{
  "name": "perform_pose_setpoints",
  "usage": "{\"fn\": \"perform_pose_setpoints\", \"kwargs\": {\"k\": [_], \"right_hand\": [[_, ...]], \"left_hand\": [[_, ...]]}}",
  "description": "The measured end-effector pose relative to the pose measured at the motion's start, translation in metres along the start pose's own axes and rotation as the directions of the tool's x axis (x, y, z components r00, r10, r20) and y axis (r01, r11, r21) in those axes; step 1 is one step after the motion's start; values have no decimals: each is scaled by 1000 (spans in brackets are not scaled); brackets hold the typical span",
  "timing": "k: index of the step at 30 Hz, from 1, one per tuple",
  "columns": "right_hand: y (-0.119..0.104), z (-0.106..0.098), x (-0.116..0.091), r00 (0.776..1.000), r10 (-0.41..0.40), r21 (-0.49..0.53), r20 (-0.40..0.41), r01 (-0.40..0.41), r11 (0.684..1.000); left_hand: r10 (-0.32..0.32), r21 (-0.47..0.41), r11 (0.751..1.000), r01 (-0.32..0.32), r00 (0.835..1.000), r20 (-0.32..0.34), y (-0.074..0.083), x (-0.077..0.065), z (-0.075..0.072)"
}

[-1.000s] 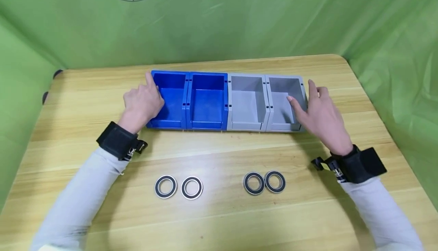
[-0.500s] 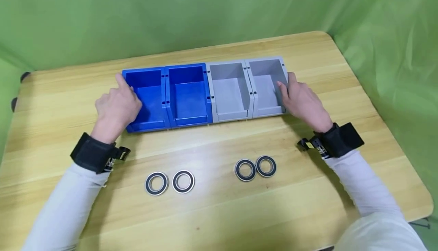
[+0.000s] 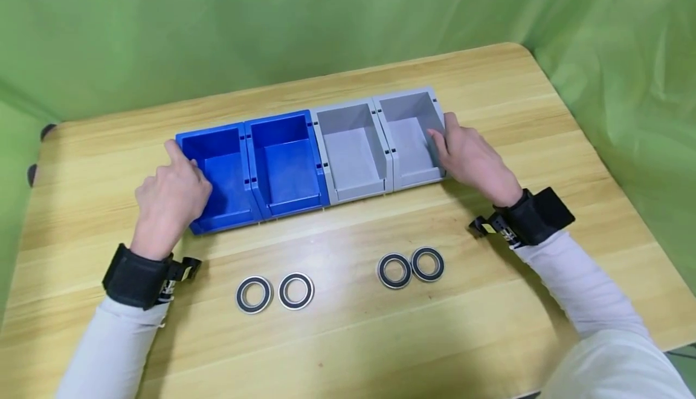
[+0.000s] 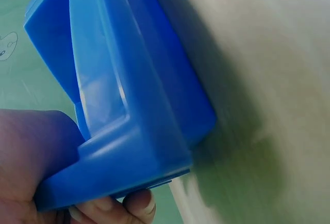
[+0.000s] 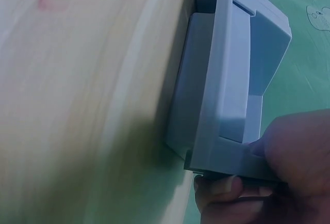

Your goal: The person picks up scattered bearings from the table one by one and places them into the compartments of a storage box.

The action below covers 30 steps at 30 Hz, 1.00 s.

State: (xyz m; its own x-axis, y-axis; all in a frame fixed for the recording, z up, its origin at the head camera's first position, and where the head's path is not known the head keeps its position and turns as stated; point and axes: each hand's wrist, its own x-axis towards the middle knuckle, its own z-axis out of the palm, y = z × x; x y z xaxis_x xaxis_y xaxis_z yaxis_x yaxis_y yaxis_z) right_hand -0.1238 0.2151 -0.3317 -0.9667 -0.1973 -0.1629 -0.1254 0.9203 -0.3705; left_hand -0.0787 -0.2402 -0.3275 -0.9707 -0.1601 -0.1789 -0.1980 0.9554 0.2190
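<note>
A joined row of plastic storage bins spans the space between my two hands: two blue bins on the left and two grey bins on the right. My left hand (image 3: pixel 171 199) grips the outer wall of the end blue bin (image 3: pixel 225 178), thumb inside and fingertips (image 4: pixel 142 206) curled beneath the side in the left wrist view. At the other end, my right hand (image 3: pixel 475 160) holds the outer wall of the end grey bin (image 3: pixel 410 136) the same way, its fingers (image 5: pixel 221 190) under the wall. Between them sit the other blue bin (image 3: pixel 288 172) and the inner grey bin (image 3: pixel 353 151).
In front of the bins lie two ball bearings, a left one (image 3: pixel 254 294) and one beside it (image 3: pixel 296 291). Another pair, a bearing (image 3: pixel 394 270) and its neighbour (image 3: pixel 428 263), lies further right on the wooden table (image 3: pixel 353 350). Green cloth (image 3: pixel 326 18) hangs behind.
My right hand has closed onto the grey bin's wall. The bin row has turned, its blue end coming nearer to me. The head view has also shifted; the bearings stay on the table.
</note>
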Motion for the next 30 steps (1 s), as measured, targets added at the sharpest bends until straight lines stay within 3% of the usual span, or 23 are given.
{"fn": "perform_pose_setpoints", "kwargs": {"k": [8,16,25,27,30], "right_hand": [[1,8,-11,1000,-13,15,14,12,1000],[4,14,-31,1000,-20,44,0,20,999],[6,6,-43,1000,-2,27,8,1,1000],[7,-1,-50,1000,7,-8,-28,-7,1000],[6,-12,-67,986,-27,-61,-166,17,998]], "left_hand": [[-13,6,1000,13,1000,-15,-4,-15,6],[2,9,1000,-1,997,-77,-5,-28,10],[-13,11,1000,14,996,-93,-2,-33,12],[-14,13,1000,15,996,-94,-1,-33,12],[-17,18,1000,18,996,-83,2,-32,12]]}}
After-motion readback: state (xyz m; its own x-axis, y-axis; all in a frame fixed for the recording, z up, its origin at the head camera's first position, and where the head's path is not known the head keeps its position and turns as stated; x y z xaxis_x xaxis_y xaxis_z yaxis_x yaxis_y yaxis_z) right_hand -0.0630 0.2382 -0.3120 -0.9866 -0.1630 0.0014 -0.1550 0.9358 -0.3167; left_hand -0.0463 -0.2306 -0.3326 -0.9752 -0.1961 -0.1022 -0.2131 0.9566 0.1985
